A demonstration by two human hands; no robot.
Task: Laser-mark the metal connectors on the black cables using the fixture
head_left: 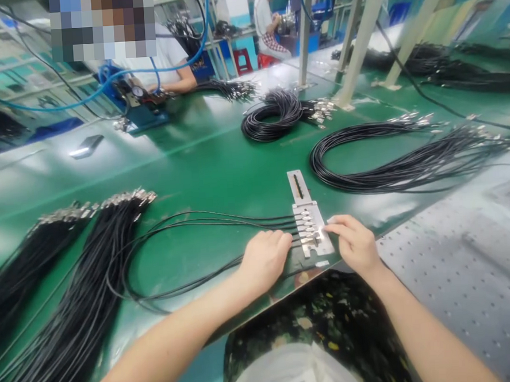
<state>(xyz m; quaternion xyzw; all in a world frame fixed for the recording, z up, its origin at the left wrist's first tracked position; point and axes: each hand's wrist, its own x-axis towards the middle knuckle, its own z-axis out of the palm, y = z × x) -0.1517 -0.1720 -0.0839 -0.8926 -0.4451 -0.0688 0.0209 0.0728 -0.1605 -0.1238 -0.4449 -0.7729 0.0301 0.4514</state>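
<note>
A flat metal fixture (pixel 323 243) lies on the green table, with several silver connector ends (pixel 307 218) set side by side in its slots. Black cables (pixel 222 217) run from these ends to the left and loop back across the table. At the fixture's left edge, my left hand (pixel 265 258) is closed on a black cable close to its connector. My right hand (pixel 355 243) is at the fixture's right edge, thumb and fingers pinched together. Whatever those fingertips hold, if anything, is too small to make out.
Thick bundles of black cables (pixel 91 276) with metal ends lie at left. Coiled bundles (pixel 272 118) and a looped bundle (pixel 365 155) lie farther back and right. Across the table, a person works at a blue machine (pixel 146 114). A perforated grey surface (pixel 462 265) adjoins at right.
</note>
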